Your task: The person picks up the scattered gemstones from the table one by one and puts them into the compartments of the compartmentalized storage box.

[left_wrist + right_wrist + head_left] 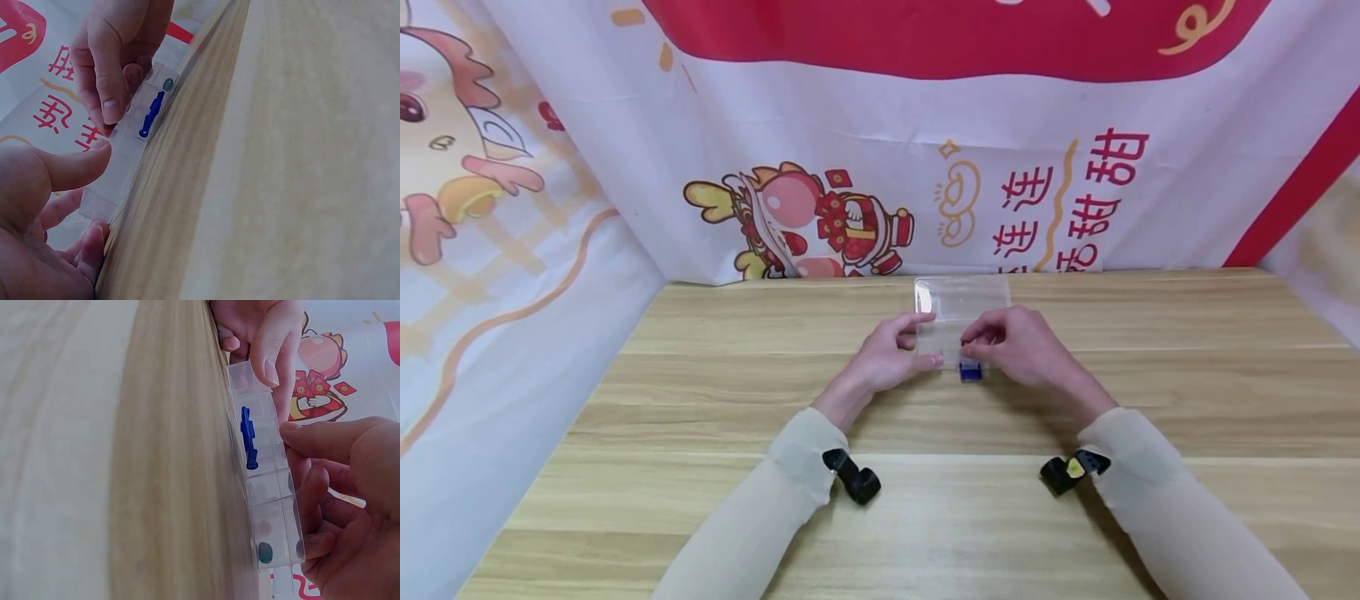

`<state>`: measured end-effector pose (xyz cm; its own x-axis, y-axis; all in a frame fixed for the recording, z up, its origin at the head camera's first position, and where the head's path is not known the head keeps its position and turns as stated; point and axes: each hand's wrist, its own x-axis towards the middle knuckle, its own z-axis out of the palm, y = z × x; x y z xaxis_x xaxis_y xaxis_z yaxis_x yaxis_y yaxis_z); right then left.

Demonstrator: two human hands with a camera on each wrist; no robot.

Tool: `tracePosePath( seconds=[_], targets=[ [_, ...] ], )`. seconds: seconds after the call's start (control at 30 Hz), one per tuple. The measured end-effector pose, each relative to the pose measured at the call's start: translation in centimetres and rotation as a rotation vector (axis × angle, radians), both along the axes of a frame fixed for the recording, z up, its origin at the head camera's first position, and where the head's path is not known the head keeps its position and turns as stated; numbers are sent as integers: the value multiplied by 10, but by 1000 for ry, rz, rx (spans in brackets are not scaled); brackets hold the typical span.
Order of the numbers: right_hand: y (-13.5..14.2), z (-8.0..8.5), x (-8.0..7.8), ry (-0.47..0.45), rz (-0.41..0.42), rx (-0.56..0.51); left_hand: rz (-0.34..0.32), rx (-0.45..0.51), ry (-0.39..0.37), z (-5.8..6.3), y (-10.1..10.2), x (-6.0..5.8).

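Note:
A clear plastic compartment box point(934, 340) stands on the table with its transparent lid point(966, 293) raised at the back. On its front is a blue latch point(248, 439). My left hand point(889, 354) grips the box's left end, thumb by the front wall and a finger reaching over the top. Above the middle of the box, my right hand point(1021, 343) pinches a small dark red piece point(108, 130), mostly hidden by the fingertips. Through the wall, a dark green bead point(265, 552) shows in the right-end compartment.
The wood-grain table point(925, 517) meets a printed cloth backdrop point(865, 108) right behind the box. Another printed cloth point(512, 333) hangs along the left side. A black wrist camera point(853, 479) sits on the left sleeve and another black camera point(1067, 472) on the right.

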<state>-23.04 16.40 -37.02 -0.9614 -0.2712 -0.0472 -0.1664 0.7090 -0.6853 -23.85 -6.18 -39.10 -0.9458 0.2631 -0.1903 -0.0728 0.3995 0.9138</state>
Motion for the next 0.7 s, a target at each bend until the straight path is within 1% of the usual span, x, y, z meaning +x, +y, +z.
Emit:
tracePosePath(
  seconds=[0.43,0.7],
  targets=[
    [-2,1,1,-11,-27,13,-3,-2,-2,1,0,0],
    [-1,3,2,6,-7,15,-3,-3,-2,2,-1,0]
  ],
)
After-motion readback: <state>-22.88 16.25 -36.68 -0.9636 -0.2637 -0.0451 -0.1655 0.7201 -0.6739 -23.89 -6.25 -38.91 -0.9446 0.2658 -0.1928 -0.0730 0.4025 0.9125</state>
